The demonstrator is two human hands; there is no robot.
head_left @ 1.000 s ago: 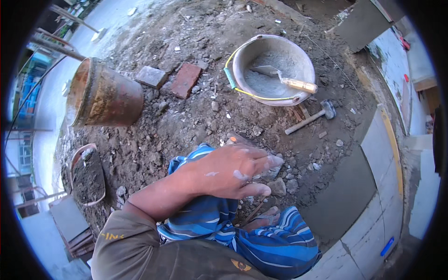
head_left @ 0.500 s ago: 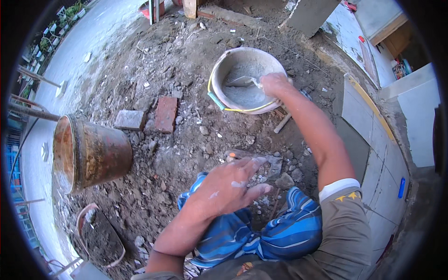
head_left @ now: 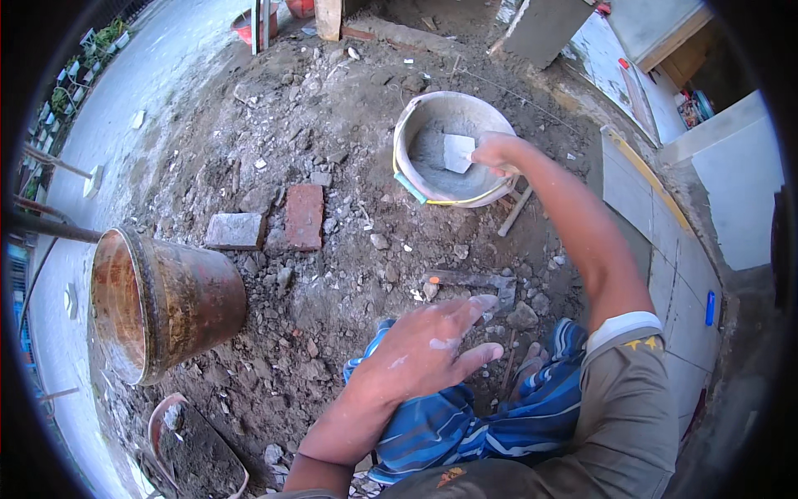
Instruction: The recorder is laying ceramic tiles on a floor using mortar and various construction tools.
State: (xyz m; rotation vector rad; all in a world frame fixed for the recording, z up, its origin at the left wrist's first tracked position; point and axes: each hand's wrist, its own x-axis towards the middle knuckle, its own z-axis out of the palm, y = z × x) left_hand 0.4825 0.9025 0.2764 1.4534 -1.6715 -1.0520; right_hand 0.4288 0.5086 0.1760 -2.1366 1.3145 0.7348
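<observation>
My right hand grips a trowel, whose pale blade is inside a round bucket of wet grey mortar, at the upper middle. The bucket has a yellow handle with a green grip. A hammer lies beside it, its head hidden behind my arm. My left hand, smudged with pale dust, hangs open over my striped blue clothing, fingers apart and holding nothing. A flat tool with an orange end lies on the rubble just beyond my left hand.
A rusty bucket lies left, near poles. A red brick and grey block lie in rubble. A pan of soil is lower left; tiles with a yellow straightedge line the right; red buckets stand behind.
My right arm has come into view and taken hold of the trowel, whose blade has turned inside the bucket. My left hand stays open low. The view has tilted toward the far ground.
</observation>
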